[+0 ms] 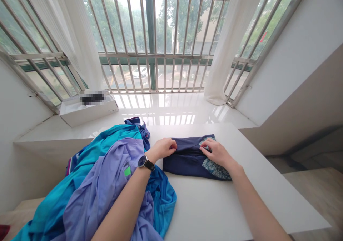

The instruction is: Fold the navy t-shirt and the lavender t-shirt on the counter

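- The left hand (164, 148) and right hand (217, 151) are apart from each other, each with fingertips drawn close over the cloth; whether either truly pinches fabric, I cannot tell.
- Beneath and between them lies the navy garment (184, 160), doubled into a compact bundle, its patterned panel (217, 169) under the right hand.
- Creases run across the cloth between the hands; drawing the fingertips gently outward with even tension would probably smooth them.
- Stretchy-looking fabric likely calls for a light pull, then a flat-palmed press toward the edges.
- Under the garment, the white table (209, 205) gives a firm surface to press against.
- Left of the left hand, the heaped clothes (107, 176) lie close by; keeping the left forearm raised should avoid dragging them.
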`<state>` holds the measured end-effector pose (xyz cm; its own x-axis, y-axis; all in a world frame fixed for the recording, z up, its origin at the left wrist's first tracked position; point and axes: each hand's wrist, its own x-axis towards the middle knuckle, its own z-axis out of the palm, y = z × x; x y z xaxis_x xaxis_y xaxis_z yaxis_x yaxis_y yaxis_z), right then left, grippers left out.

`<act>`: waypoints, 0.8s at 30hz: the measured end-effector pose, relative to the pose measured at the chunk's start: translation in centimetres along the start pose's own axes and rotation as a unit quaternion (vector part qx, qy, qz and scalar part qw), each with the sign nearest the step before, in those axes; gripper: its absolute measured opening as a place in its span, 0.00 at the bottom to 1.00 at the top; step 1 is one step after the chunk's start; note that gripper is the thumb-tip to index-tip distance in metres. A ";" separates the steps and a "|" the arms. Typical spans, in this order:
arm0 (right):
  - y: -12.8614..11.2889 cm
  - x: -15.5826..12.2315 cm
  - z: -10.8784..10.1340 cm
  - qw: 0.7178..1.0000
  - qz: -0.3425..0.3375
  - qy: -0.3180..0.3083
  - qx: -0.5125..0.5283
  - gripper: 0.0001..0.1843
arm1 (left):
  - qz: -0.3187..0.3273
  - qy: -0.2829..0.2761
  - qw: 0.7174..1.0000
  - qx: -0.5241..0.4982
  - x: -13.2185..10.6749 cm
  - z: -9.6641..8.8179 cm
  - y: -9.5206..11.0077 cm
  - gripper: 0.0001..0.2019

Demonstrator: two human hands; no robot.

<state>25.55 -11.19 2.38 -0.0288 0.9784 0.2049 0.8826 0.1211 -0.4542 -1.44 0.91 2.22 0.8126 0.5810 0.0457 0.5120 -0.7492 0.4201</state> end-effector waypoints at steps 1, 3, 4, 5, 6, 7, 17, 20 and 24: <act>-0.9 0.0 0.4 1.000 -0.014 0.016 -0.008 0.09 | -0.004 -0.004 1.000 0.009 0.1 0.2 0.0 0.08; -3.1 -0.1 1.8 0.998 -0.044 0.037 -0.030 0.10 | -0.015 -0.007 0.999 0.030 0.2 0.6 0.1 0.08; -4.2 -0.2 2.7 0.996 -0.055 0.045 -0.044 0.12 | -0.016 -0.003 0.999 0.039 0.2 0.7 0.1 0.08; -5.4 -0.4 3.7 0.995 -0.059 0.055 -0.060 0.14 | -0.013 0.007 0.999 0.047 0.3 0.8 0.0 0.08; -6.3 -0.6 4.7 0.993 -0.060 0.063 -0.076 0.16 | -0.007 0.021 0.998 0.052 0.2 0.9 0.0 0.09; -7.1 -0.7 5.7 0.991 -0.064 0.067 -0.092 0.17 | 0.000 0.037 0.998 0.056 0.2 1.0 0.0 0.11; -4.0 0.8 5.6 0.984 -0.164 0.017 -0.063 0.14 | -0.058 -0.005 0.991 0.119 -0.8 0.1 2.0 0.20; -2.3 1.2 4.2 0.985 -0.170 0.001 -0.020 0.14 | -0.087 -0.066 0.985 0.132 -1.3 -1.3 4.6 0.22; -1.5 0.9 3.1 0.986 -0.133 -0.034 0.095 0.13 | -0.065 -0.172 0.973 0.138 -1.8 -2.2 8.2 0.27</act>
<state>22.73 -9.96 0.58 -0.2837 0.9162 0.2830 0.7356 0.3973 -0.5487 0.68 -5.58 7.63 0.7564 0.5716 -0.3181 0.6339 -0.7605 0.1406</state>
